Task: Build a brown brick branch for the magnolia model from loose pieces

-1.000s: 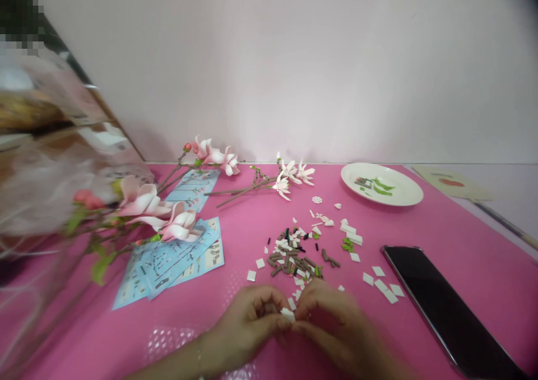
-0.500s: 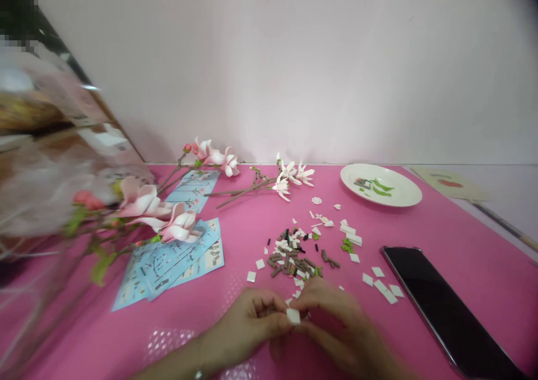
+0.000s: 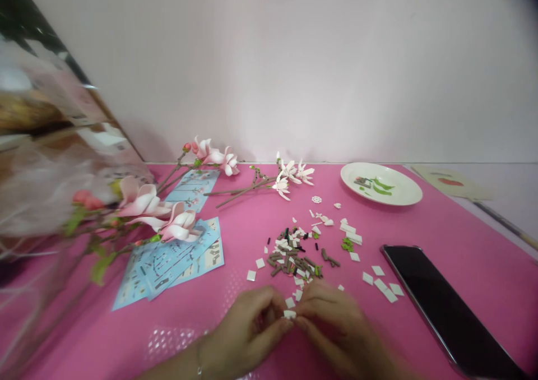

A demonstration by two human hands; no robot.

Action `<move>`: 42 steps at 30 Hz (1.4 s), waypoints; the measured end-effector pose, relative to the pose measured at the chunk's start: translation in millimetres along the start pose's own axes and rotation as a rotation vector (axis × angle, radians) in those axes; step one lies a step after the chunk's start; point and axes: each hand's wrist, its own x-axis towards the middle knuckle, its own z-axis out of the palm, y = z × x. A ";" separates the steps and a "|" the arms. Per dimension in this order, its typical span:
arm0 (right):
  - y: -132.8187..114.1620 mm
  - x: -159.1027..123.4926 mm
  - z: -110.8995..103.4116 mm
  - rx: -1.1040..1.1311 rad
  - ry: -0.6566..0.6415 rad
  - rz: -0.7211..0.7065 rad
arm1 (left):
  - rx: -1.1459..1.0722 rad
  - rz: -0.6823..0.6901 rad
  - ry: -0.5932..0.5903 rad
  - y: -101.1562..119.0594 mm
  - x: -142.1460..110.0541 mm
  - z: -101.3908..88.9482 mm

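Observation:
Between the fingertips of both hands is a small white building-block piece (image 3: 290,314), now seen nearly edge-on. My left hand (image 3: 252,327) pinches it from the left with thumb and index finger. From the other side, my right hand (image 3: 336,324) grips it, fingers closed together. Just beyond the fingers lies a loose pile of brown, white, black and green toy pieces (image 3: 290,256). A few white square tiles (image 3: 251,276) are scattered left of the pile, and more white tiles (image 3: 385,290) lie on the right.
A black phone (image 3: 445,307) lies at the right on the pink table (image 3: 260,223). Farther back are a white plate (image 3: 403,192) with green pieces and a white flower branch (image 3: 281,185). Blue instruction sheets (image 3: 168,262) and pink flower branches (image 3: 145,200) occupy the left, beside bubble wrap (image 3: 168,341).
The white piece has been turned from showing its flat square face to a narrower side, and sits slightly farther left. Both hands have shifted a little around it.

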 end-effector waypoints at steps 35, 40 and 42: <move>0.8 5.6 0.0 0.057 0.073 0.086 | 0.142 0.076 0.120 -9.8 1.2 -0.6; 8.3 7.7 -1.4 -0.057 0.155 0.037 | 0.075 0.135 0.214 -5.0 2.8 -8.0; 13.1 8.3 -2.0 -0.150 0.192 -0.013 | 0.048 0.118 0.331 -5.3 4.6 -11.7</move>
